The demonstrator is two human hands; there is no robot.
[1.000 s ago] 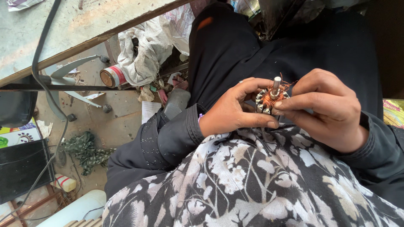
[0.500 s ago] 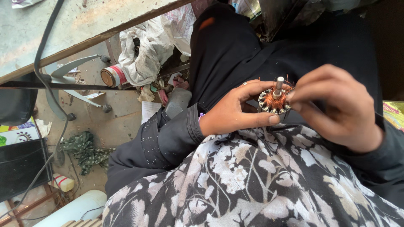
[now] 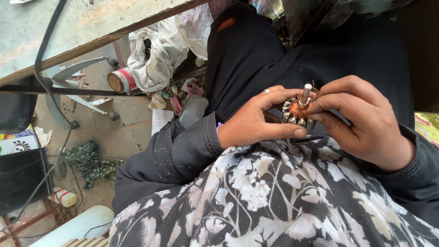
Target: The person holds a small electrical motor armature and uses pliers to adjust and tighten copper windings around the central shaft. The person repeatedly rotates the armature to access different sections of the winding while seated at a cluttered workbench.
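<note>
1. My left hand [image 3: 256, 120] grips the motor armature [image 3: 297, 111] from the side, thumb beneath.
2. My right hand [image 3: 366, 121] pinches its copper windings [image 3: 299, 109] near the steel shaft [image 3: 305, 93].
3. The armature sits above my lap, over the floral cloth [image 3: 274, 196].

Armature [image 3: 298, 109] between left hand [image 3: 256, 120] and right hand [image 3: 366, 121], above lap; can [image 3: 120, 80] on floor left.
</note>
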